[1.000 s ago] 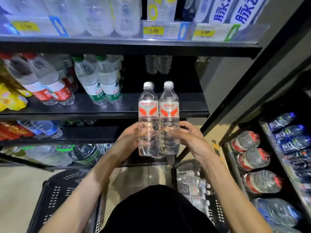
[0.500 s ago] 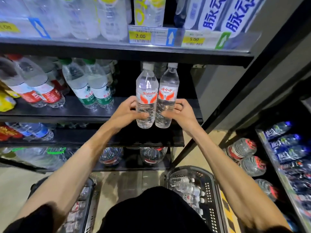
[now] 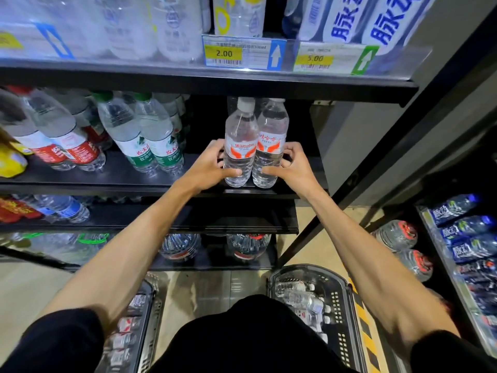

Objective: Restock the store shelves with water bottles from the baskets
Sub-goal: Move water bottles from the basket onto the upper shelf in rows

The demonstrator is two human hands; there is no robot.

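Observation:
Two clear water bottles with white caps and orange-red labels stand side by side near the front edge of the black middle shelf (image 3: pixel 304 181). My left hand (image 3: pixel 212 165) grips the left bottle (image 3: pixel 239 146) and my right hand (image 3: pixel 291 168) grips the right bottle (image 3: pixel 271 141). Both bottles are upright and touch each other. More bottles of the same kind stand behind them in the dark. Down at my feet, a black basket (image 3: pixel 338 297) on the right holds several water bottles. Another basket (image 3: pixel 150 300) on the left also holds several.
Green-capped bottles (image 3: pixel 150 135) and red-labelled bottles (image 3: pixel 64 135) stand to the left on the same shelf. The upper shelf edge (image 3: pixel 204 79) with price tags hangs just above the bottle caps. A second rack with blue-labelled bottles (image 3: pixel 468 238) stands at the right.
Both hands lifted the two bottles from chest height up and forward, and now the bottles stand on the middle shelf. My view has moved closer to the shelf.

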